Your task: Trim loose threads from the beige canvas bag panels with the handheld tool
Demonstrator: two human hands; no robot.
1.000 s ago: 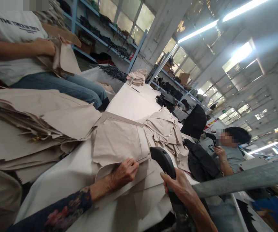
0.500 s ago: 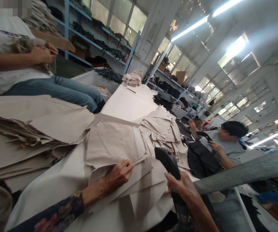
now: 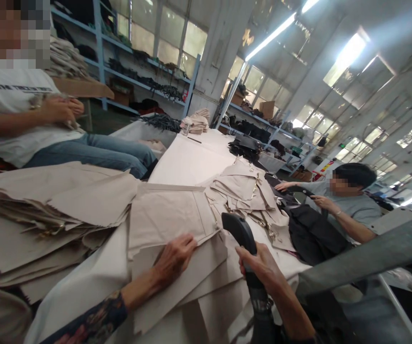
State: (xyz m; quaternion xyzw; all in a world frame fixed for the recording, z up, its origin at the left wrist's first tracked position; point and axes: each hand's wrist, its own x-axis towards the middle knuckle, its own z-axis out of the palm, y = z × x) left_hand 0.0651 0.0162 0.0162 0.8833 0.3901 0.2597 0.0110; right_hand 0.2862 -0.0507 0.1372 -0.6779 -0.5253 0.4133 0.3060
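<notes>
At four o'clock from the beige panel (image 3: 170,210) and nearest of all, the right hand (image 3: 263,270) is wrapped firmly around a black curved tool (image 3: 238,228) — its tip sits just beside the panel's right corner, though whether it touches I cannot tell. At six o'clock the left hand (image 3: 177,253), below a dark floral sleeve (image 3: 96,315), rests at the panel's near edge with its fingers half curled; blur hides whether it pinches any fabric. Loose beige sheets (image 3: 177,286) spread out below it. The panel lies flat on the white table (image 3: 191,162), with a tall beige heap (image 3: 94,200) at nine o'clock and a smaller pile with gold-coloured trim (image 3: 240,179) at two. Black cloth (image 3: 313,231) lies at three, before a grey-shirted co-worker (image 3: 356,215); a white-shirted co-worker (image 3: 12,110) sits at ten. Farthest, towards twelve, stand blue shelves (image 3: 139,79).
</notes>
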